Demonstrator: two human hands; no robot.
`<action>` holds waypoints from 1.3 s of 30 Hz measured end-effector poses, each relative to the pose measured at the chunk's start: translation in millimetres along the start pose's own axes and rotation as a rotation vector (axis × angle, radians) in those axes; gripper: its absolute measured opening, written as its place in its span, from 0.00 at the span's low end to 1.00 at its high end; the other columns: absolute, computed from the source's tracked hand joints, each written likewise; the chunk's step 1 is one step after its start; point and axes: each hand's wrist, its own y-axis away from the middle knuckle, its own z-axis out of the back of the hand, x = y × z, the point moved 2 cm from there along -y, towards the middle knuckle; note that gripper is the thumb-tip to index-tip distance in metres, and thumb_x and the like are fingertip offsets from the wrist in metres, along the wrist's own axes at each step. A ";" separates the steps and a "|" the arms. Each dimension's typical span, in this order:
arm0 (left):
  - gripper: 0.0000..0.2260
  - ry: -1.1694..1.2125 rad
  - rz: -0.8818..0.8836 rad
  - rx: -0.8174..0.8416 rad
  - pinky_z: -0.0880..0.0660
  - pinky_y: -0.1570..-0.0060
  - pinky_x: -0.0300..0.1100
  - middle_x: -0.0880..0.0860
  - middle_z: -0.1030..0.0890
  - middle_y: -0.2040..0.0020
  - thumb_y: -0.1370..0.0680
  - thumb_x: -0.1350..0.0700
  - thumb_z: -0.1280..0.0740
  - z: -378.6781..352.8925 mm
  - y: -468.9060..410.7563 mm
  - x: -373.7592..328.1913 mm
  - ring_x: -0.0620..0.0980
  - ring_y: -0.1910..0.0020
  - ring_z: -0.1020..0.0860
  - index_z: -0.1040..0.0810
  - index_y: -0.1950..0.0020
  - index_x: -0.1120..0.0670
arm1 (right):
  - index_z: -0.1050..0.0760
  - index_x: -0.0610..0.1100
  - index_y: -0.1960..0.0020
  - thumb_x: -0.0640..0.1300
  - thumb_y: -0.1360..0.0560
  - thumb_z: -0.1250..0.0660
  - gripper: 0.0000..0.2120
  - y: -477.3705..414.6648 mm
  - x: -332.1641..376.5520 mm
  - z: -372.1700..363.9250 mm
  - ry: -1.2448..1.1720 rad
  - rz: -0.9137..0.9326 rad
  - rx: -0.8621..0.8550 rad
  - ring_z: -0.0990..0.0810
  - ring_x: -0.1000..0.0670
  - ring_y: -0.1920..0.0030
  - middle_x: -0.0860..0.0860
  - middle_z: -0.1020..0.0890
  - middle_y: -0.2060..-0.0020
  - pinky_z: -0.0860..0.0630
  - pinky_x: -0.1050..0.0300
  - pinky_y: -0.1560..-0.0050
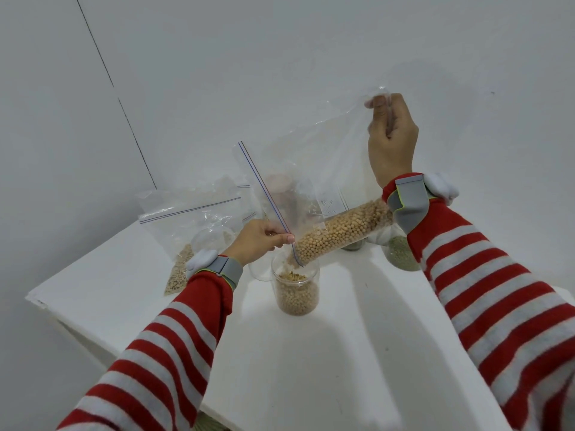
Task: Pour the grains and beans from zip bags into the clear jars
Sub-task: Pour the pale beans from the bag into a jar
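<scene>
Sleeves (pixel 174 337); left hand (pixel 255 244), right hand (pixel 392 141) tip perhaps-soybean bag (pixel 342 225) over jar (pixel 295 293).

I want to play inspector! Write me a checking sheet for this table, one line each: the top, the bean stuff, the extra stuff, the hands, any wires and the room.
Surface: white table, with the things grouped at its far side.
Job's things: zip bag tilted, tan beans gathered along its lower edge, its mouth over the clear jar, which is partly filled with beans.
Clutter: second zip bag of grains at the left; jar of green grains at the right.
Grippers: left hand pinches the bag's zip edge above the jar; right hand holds the bag's far corner high.
Cables: nothing seen.
Surroundings: plain white wall with a thin dark line.
</scene>
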 end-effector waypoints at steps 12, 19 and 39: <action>0.05 0.003 0.003 0.002 0.23 0.56 0.39 0.53 0.18 0.62 0.27 0.53 0.25 -1.7 -0.6 0.4 0.42 0.63 0.22 0.15 0.55 0.54 | 0.28 0.54 0.55 0.53 0.18 0.44 0.10 -0.3 -0.1 -0.5 0.017 0.027 -0.010 0.33 0.37 0.71 0.40 0.27 0.69 0.34 0.46 0.72; 0.02 0.011 0.005 0.003 0.23 0.56 0.38 0.49 0.18 0.64 0.27 0.54 0.25 -1.4 -0.3 -0.1 0.41 0.63 0.21 0.15 0.57 0.51 | 0.29 0.58 0.55 0.54 0.18 0.44 0.09 -0.1 1.8 -0.2 0.031 0.023 -0.020 0.34 0.42 0.72 0.40 0.25 0.68 0.34 0.47 0.71; 0.02 -0.016 -0.021 0.001 0.23 0.57 0.38 0.46 0.18 0.66 0.27 0.54 0.25 -3.0 -0.7 -1.3 0.41 0.64 0.21 0.15 0.57 0.50 | 0.27 0.50 0.53 0.54 0.18 0.43 0.12 -3.2 -2.2 -0.8 0.012 0.008 -0.018 0.35 0.45 0.73 0.57 0.32 0.75 0.35 0.49 0.72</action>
